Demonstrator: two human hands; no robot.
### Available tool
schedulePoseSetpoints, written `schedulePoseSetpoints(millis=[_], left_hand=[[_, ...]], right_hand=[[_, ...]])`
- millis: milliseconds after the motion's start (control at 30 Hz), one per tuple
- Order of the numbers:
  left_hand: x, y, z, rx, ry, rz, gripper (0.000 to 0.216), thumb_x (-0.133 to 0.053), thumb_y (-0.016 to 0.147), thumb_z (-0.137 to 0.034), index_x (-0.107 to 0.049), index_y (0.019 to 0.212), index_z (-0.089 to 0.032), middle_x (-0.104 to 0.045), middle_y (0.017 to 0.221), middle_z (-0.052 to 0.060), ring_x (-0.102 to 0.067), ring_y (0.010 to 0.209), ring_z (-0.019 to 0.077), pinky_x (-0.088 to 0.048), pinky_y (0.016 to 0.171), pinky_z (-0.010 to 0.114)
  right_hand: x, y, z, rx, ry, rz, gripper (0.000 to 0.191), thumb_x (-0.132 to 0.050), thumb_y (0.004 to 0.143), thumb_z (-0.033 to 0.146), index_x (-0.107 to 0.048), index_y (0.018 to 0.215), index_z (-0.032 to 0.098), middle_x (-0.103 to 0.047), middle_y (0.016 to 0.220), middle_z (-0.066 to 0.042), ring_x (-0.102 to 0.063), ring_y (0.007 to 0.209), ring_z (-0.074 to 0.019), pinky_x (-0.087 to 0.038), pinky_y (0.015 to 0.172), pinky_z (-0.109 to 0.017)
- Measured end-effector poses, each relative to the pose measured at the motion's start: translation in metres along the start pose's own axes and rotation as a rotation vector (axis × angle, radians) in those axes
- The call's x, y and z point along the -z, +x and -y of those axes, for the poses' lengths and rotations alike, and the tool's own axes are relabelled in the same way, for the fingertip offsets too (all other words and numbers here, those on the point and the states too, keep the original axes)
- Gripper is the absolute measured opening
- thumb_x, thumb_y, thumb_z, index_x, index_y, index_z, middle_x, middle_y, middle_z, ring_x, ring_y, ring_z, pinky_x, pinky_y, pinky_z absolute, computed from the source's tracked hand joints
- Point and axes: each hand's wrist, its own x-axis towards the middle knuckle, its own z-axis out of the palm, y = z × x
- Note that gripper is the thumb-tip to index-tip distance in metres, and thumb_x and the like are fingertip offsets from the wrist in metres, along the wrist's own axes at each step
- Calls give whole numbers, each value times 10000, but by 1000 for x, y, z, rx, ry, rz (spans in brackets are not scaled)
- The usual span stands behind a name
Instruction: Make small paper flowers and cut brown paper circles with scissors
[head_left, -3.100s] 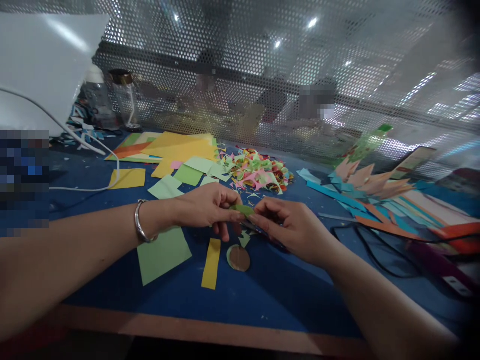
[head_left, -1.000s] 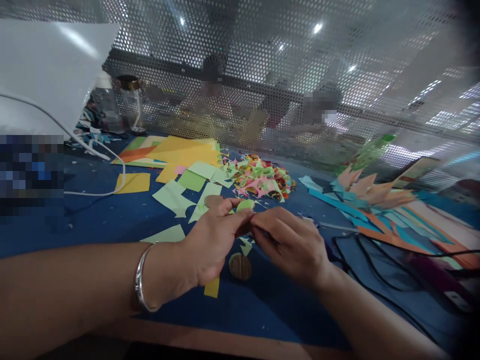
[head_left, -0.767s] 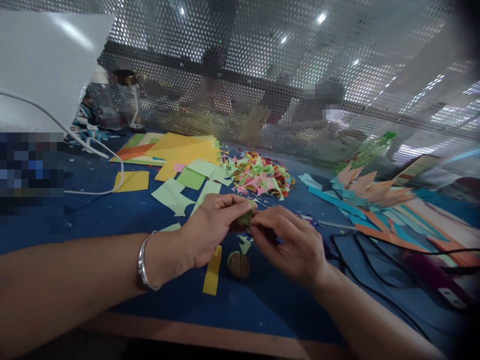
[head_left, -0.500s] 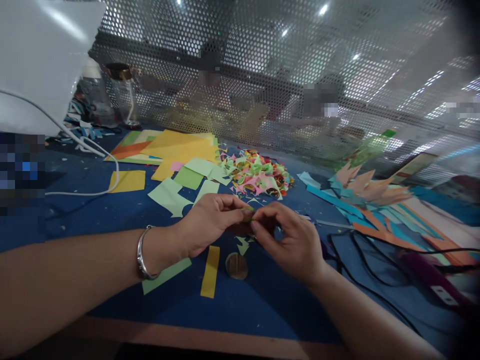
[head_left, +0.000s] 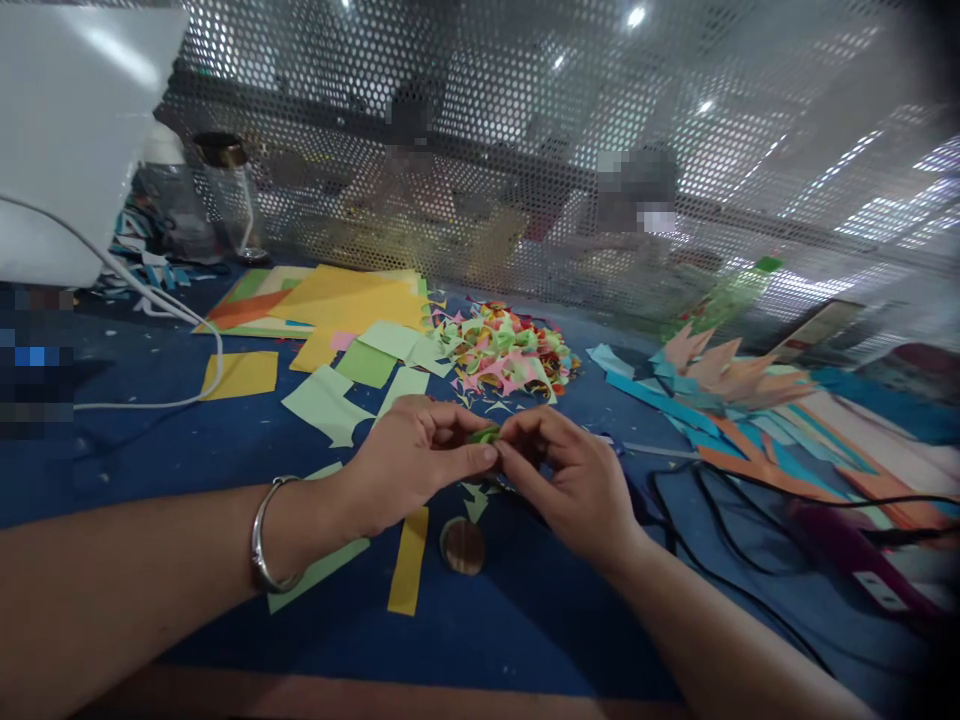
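My left hand and my right hand meet above the blue table, fingertips pinched together on a small green paper piece, which is mostly hidden between them. A silver bangle sits on my left wrist. Just below the hands lie a brown round disc, a yellow paper strip and a pale green sheet partly under my left forearm.
A heap of curled coloured paper scraps lies behind the hands, with yellow and green sheets to its left. Blue and orange strips and black cables fill the right. A perforated metal screen closes the back; people sit beyond it.
The green piece, earlier a flat oval between my fingertips, is now squeezed small and nearly hidden. Both hands stay together, shifted slightly; the view has moved a little.
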Motion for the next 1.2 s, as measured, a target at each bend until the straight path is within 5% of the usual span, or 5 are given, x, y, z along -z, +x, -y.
schedulePoseSetpoints(millis=[467,933,1200], left_hand=[[6,5,7,-85,219,17,153,-692,801,-246,-737,895,-135,-691,741,8,-659,707,112,-546,713,254],[2,6,1,81,56,-9,41,-736,756,-168,-724,782,-139,-698,697,-14,-663,660,80,-560,693,205],[8,8,5,148,54,164,263,-820,713,-340,-679,750,-121,-706,716,25,-692,713,126,-571,735,269]], right_hand=[[-3,0,-5,-73,35,22,92,-606,885,255,-586,815,198,-561,662,27,-534,555,-99,-454,526,-221],[-1,-3,-7,-58,11,33,74,-615,895,269,-623,876,198,-594,683,18,-557,569,-107,-469,541,-229],[6,-1,-4,-134,141,71,94,-641,881,273,-616,836,193,-591,632,39,-545,499,-81,-432,472,-196]])
